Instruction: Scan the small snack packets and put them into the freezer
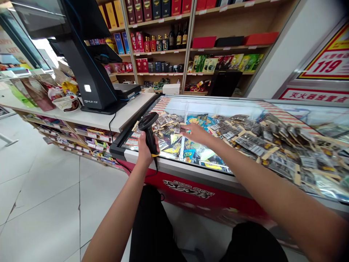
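My left hand (147,147) is wrapped around the handle of a black and yellow barcode scanner (149,133), held upright over the near left corner of a chest freezer. My right hand (196,134) reaches across the freezer's glass top, its fingers stretched out to the left. Its fingertips are at the edge of a small packet (176,129) in the left pile; I cannot make out any firm hold on it. More clear-fronted snack packets (253,142) with tan edges lie heaped on the glass to the right, under and beyond my right forearm.
The red chest freezer (188,182) stands before my knees, with colourful packages under its glass. At left, a counter (109,120) carries a black checkout terminal (95,78) and a paper bowl (67,103). Shelves (160,52) of boxes and bottles line the back. A cable hangs from the scanner.
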The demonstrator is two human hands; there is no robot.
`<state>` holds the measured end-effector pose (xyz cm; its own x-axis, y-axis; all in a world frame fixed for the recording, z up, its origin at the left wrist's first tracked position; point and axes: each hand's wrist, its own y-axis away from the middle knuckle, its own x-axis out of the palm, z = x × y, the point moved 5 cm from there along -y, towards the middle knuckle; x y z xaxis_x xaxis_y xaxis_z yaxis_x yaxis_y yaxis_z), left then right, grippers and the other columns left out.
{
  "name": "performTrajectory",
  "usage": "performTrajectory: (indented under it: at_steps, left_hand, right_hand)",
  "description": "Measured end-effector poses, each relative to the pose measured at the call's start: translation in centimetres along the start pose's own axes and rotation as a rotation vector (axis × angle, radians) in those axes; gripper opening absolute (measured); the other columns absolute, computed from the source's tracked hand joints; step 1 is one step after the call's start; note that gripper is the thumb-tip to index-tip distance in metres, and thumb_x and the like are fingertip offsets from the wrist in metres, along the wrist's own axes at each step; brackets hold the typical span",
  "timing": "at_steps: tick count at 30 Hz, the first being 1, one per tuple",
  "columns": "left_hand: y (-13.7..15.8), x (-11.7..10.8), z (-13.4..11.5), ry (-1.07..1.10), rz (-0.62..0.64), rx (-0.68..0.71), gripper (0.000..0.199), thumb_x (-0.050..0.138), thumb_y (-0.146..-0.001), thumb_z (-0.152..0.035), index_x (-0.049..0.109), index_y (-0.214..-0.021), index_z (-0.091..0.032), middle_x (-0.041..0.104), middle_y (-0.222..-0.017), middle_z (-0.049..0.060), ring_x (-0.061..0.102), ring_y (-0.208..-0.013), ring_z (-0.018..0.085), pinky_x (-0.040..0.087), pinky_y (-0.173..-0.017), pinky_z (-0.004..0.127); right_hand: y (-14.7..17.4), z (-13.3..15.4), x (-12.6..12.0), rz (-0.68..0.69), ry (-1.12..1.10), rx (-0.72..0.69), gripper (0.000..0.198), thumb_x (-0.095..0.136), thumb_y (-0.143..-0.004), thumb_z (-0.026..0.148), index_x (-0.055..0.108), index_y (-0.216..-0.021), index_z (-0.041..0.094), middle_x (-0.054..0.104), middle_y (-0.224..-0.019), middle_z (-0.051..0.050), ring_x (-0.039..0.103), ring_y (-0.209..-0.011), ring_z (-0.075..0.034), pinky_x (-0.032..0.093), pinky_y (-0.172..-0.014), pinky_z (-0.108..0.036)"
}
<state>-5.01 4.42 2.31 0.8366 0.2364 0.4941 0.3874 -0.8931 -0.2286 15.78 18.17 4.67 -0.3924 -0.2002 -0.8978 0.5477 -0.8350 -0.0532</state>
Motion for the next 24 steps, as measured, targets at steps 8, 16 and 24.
performTrajectory:
  at_steps: [8, 16, 24]
  left_hand:
    - [0.2, 0.0, -0.1, -0.034, -0.01, 0.025, 0.067, 0.058, -0.088, -0.087, 0.06, -0.086, -0.02, 0.056, -0.057, -0.003, 0.049, -0.035, 0.011, 0.031, -0.036, 0.025]
    - [0.2, 0.1, -0.2, -0.032, 0.012, 0.034, 0.067, 0.061, -0.084, -0.088, 0.061, -0.088, -0.021, 0.058, -0.057, -0.003, 0.049, -0.034, 0.012, 0.031, -0.033, 0.025]
    - [0.0, -0.2, -0.1, 0.005, -0.004, -0.006, 0.063, 0.063, -0.087, -0.082, 0.064, -0.096, -0.02, 0.059, -0.058, -0.004, 0.049, -0.034, 0.011, 0.033, -0.033, 0.023]
  right_hand:
    - [2.8, 5.2, 2.9, -0.007, -0.006, -0.191, 0.047, 0.066, -0.104, 0.044, 0.076, -0.138, 0.013, 0.074, -0.138, -0.02, 0.07, -0.128, -0.04, 0.056, -0.106, -0.045]
    - [3.2, 7.2, 4.2, -0.087, 0.01, -0.329, 0.049, 0.069, -0.101, 0.036, 0.071, -0.145, 0.014, 0.07, -0.145, -0.02, 0.063, -0.138, -0.039, 0.05, -0.116, -0.052]
    - [5.6, 0.5, -1.2, -0.147, 0.199, -0.198, 0.029, 0.062, -0.104, 0.03, 0.079, -0.123, 0.017, 0.077, -0.128, -0.017, 0.066, -0.127, -0.037, 0.052, -0.111, -0.051]
